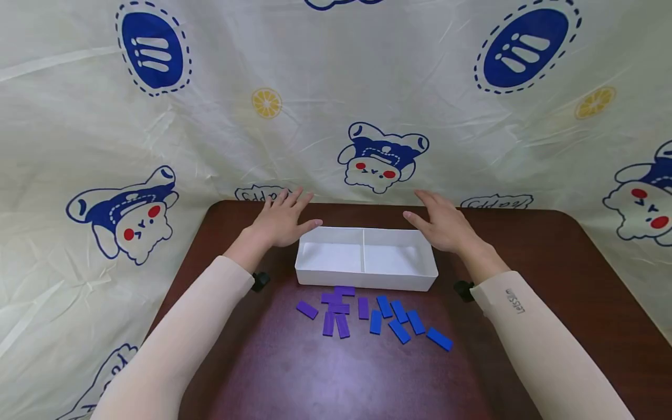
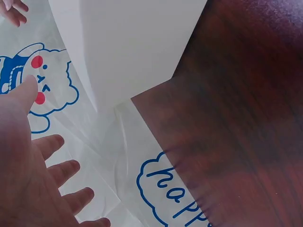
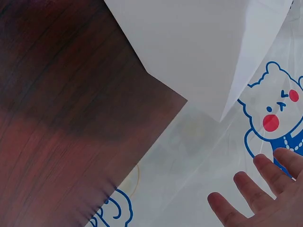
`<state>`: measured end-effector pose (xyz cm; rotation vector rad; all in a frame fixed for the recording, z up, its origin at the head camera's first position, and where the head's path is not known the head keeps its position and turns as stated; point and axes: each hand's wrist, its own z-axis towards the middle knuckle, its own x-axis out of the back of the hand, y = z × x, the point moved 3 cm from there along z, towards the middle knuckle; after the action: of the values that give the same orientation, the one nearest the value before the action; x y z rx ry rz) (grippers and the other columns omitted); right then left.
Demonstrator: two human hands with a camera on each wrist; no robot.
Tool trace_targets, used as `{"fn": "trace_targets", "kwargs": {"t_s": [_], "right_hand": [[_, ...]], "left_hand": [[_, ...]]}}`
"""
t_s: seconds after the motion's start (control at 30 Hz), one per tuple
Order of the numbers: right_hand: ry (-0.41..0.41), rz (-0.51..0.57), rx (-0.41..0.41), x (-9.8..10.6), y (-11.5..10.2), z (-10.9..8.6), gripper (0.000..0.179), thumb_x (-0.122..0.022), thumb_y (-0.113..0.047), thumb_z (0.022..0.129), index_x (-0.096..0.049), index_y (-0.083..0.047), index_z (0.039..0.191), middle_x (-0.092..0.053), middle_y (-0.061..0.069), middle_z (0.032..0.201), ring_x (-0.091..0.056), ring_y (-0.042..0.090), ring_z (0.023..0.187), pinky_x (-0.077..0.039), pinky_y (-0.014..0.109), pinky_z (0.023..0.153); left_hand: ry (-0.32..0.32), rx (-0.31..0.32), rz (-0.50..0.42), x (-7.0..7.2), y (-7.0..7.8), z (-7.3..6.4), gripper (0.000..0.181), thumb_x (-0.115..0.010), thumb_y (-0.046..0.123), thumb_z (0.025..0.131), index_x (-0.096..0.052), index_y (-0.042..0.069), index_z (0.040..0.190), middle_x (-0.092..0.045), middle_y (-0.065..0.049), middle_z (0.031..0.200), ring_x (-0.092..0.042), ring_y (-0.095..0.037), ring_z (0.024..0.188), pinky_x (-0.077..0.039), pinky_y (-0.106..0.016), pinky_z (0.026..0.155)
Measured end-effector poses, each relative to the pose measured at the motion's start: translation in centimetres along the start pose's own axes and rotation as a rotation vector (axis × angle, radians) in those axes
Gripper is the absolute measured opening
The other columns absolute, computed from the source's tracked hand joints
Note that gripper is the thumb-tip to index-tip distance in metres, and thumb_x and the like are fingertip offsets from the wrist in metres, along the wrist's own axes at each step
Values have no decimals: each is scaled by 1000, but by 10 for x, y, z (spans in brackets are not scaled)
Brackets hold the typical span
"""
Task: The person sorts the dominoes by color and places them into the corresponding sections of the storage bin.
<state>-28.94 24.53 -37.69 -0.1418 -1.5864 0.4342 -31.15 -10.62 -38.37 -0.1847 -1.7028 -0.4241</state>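
A white box (image 1: 367, 280) with two compartments, split by a thin divider (image 1: 363, 251), stands toward the far side of the table. Just off its left end, my left hand (image 1: 283, 220) spreads its fingers and holds nothing. At the other end my right hand (image 1: 443, 221) is likewise spread, its thumb near the box's far right corner. Both compartments show bare white floors. In front of the box lie several purple blocks (image 1: 338, 308), small and flat, some overlapping. Right of them lie several blue blocks (image 1: 399, 331) of similar shape.
The dark brown wooden table (image 1: 315, 379) ends in a far edge right behind the box. A pale printed sheet (image 1: 220, 128) with cartoon figures hangs beyond it. Dark wrist-worn cameras sit at the cuffs of both beige sleeves (image 1: 178, 332).
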Motion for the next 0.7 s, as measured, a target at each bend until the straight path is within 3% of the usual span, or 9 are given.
{"fn": "trace_targets", "kwargs": {"t_s": [0.3,0.53,0.7], "right_hand": [[21,17,41,3,5,-8,77,-50,-49,107,-22,-7,165,-23,23,170,-20,48,156,-17,72,122],[21,16,104,8,6,-31,75,-56,-43,106,-27,-5,163,-29,24,167,-24,47,154,-21,70,121],[15,32,140,10,8,-53,70,-61,-39,104,-36,-6,160,-34,23,164,-31,48,150,-28,69,118]], "left_hand": [[22,-37,-71,1,2,-5,83,-39,68,104,-14,23,168,-8,-10,176,-7,-40,161,-9,-66,126],[37,-110,-299,-5,0,-22,76,-51,51,106,-17,21,168,-15,-9,175,-16,-34,161,-20,-57,128],[55,-131,-479,-24,-6,-35,71,-53,40,108,-21,18,167,-21,-12,173,-18,-32,161,-21,-55,128]]}}
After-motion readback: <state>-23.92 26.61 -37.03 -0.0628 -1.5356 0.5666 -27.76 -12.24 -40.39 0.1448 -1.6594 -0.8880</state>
